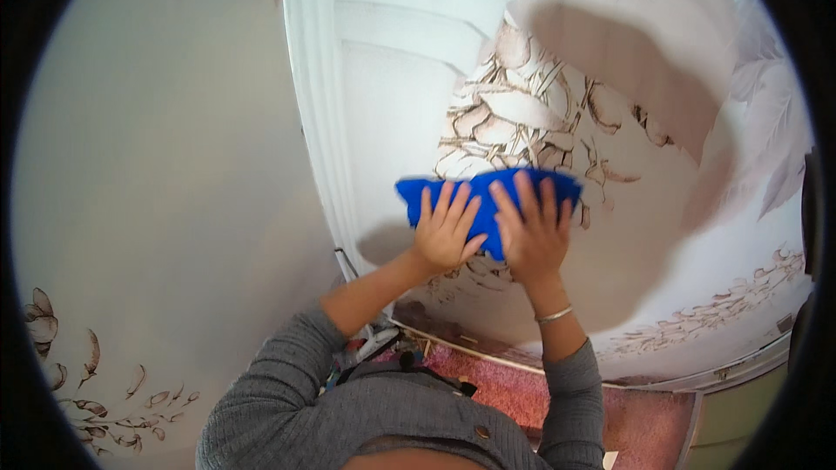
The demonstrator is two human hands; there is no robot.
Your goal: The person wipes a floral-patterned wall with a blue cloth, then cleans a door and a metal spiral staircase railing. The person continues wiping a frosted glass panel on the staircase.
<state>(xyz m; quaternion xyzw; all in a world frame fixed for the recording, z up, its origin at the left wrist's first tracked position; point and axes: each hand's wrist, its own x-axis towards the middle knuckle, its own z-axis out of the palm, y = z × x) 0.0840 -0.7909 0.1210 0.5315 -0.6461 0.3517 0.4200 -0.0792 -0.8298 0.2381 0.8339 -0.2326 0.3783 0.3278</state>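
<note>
Against a wall covered with printed wallpaper [385, 130], a blue cloth [484, 217] is spread flat, wrinkled along its edges. My left hand [446, 230] presses on the left part of the cloth, fingers apart and palm toward the wall. On the cloth's right part lies my right hand [537, 241], also with spread fingers, slightly blurred. A light bracelet [554, 315] circles the right wrist. Brown-outlined leaf and petal shapes [522, 104] in the print appear just above the cloth, and part of the print is hidden behind it.
A white vertical moulding [313, 78] runs left of the cloth, beside another wall section [163, 143]. Below, a white baseboard [725, 375] meets a reddish floor [509, 391]. A pole-like object [346, 264] leans near the corner. Dark objects [810, 209] stand at the right rim.
</note>
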